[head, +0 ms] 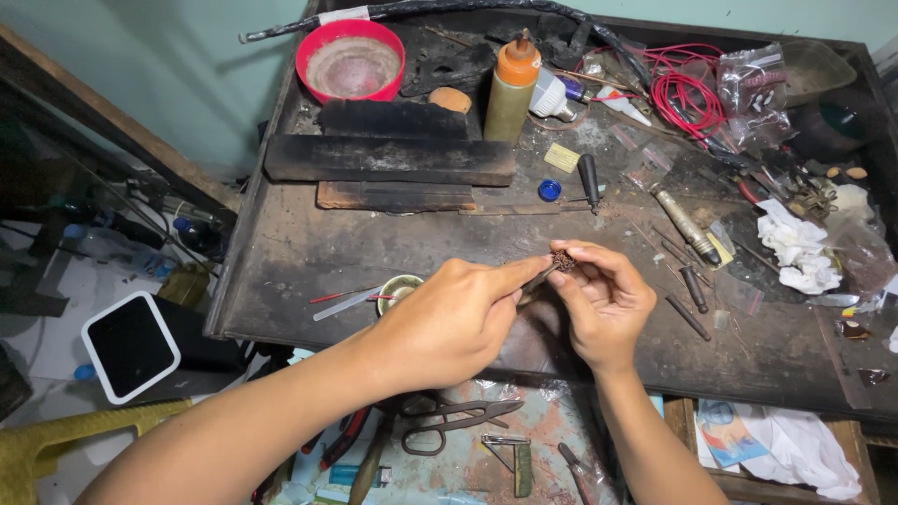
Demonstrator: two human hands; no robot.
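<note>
Pinching a small brown bead point(562, 259) at frame centre, the right hand point(603, 304) fingertips grip it closed; the left hand point(449, 323) grip holds a thin tool point(538, 278) against it above the worktop point(281, 252).

A red bowl point(351, 61), orange-capped bottle point(513, 89), red wire coil point(687, 93), and what look like scissors point(454, 421).

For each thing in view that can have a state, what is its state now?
left hand: closed on a thin metal tool, tip at the bead
right hand: pinching a small brown bead
red bowl: upright, pale residue inside
orange-capped bottle: upright, capped
scissors: lying nearly shut, below the bench
red wire: coiled
white cloth: crumpled
</note>
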